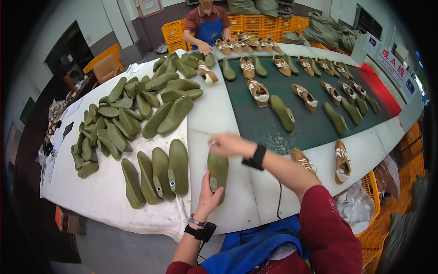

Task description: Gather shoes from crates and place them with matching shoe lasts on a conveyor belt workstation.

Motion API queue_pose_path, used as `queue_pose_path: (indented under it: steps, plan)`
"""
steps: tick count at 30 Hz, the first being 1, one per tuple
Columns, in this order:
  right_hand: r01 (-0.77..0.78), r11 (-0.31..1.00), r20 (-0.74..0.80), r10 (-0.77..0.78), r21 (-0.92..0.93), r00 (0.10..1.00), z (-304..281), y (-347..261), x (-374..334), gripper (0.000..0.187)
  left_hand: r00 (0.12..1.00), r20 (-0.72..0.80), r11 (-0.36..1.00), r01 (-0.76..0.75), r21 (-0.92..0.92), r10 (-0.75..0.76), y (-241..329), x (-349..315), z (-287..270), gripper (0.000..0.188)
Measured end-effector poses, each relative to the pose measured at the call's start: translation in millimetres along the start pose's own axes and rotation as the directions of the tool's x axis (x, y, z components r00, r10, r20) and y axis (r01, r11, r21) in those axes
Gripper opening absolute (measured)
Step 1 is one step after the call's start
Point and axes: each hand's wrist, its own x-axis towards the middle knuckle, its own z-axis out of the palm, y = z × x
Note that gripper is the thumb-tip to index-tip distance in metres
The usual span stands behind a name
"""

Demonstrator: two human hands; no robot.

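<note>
My left hand (209, 198) is closed around the heel end of an olive-green shoe last (218, 168), which lies lengthwise at the near edge of the white tabletop. Over the toe end, my right hand (228, 145) has its fingers drawn together, slightly blurred. A thin pale strand (201, 132) shows just left of those fingers; whether they pinch it is unclear. Left of my left hand, several more lasts (160, 176) lie in a row on a white cloth (107, 194). Two brown-and-white sneakers (342, 162) rest right of my right forearm.
A large heap of lasts (121, 116) covers the cloth at the left. Sneakers and lasts stand in rows on a dark green belt (264, 121). Across the table, a person in a blue apron (212, 34) reaches toward the lasts. Orange crates (378, 237) stand at the right.
</note>
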Motion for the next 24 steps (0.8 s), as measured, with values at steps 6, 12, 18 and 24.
queue_pose_path:
  steps: [6, 12, 18, 24]
  plan:
    - [-0.345, 0.939, 0.14, 0.343, -0.016, 0.929, 41.9, -43.5, -108.9, 0.069, 0.839, 0.414, 0.356, 0.53, -0.77, -0.354, 20.7, 0.0, 7.3, 0.06]
    - [-0.379, 0.908, -0.107, 0.365, -0.179, 0.925, 34.7, -9.2, -121.2, 0.058, 0.866, 0.409, 0.506, 0.501, -0.702, -0.288, 25.4, 13.4, 4.8, 0.059]
    - [-0.597, 0.791, -0.437, 0.495, -0.13, 0.751, 0.1, 99.0, -42.9, 0.047, 0.931, 0.259, 0.78, 0.357, -0.514, -0.256, 34.1, 6.5, -19.0, 0.043]
    - [-0.702, 0.694, -0.222, 0.668, -0.159, 0.711, -19.4, 158.9, -56.6, 0.062, 0.913, 0.362, 0.83, 0.345, -0.438, -0.188, 51.6, -3.4, -5.2, 0.039]
